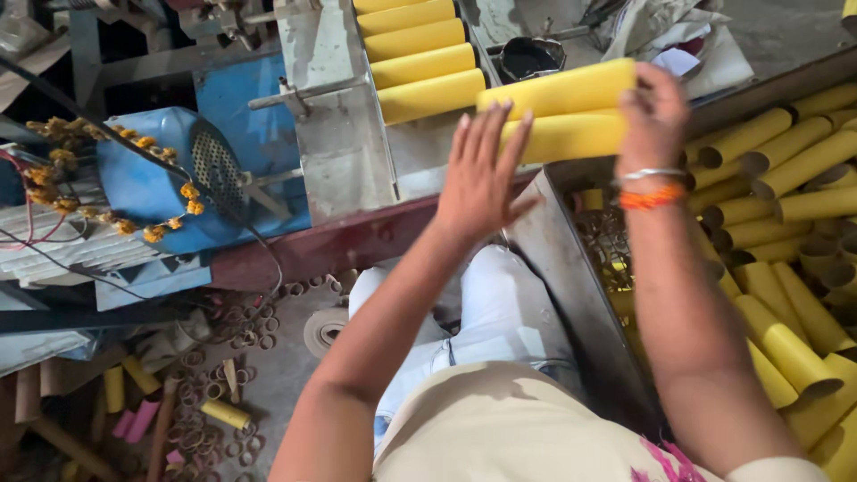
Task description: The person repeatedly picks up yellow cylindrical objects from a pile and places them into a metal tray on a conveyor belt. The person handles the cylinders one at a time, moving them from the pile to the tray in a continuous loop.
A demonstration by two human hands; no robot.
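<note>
Yellow cardboard fills both of this person's hands: two tubes (562,112), stacked one above the other, are pressed end to end between the palms. The left hand (479,174) is spread flat, fingers straight and fanned, its palm against the tubes' left ends. The right hand (654,112) is cupped over the right ends, fingers curled around them, with a silver bangle and an orange thread at the wrist. The tubes' long axis runs nearly level, from about nine o'clock to three o'clock, the right end tipped slightly up toward two.

At eleven o'clock from the hands, a row of matching tubes (415,54) lies side by side on a grey metal chute (335,116), each lying across it. At three to five o'clock a metal-walled bin (571,268) holds a heap of tubes (786,232) pointing many ways. At nine o'clock sits a blue machine (152,178) hung with a marigold garland (134,143). At seven o'clock, cardboard rings and offcuts (214,402) litter the floor.
</note>
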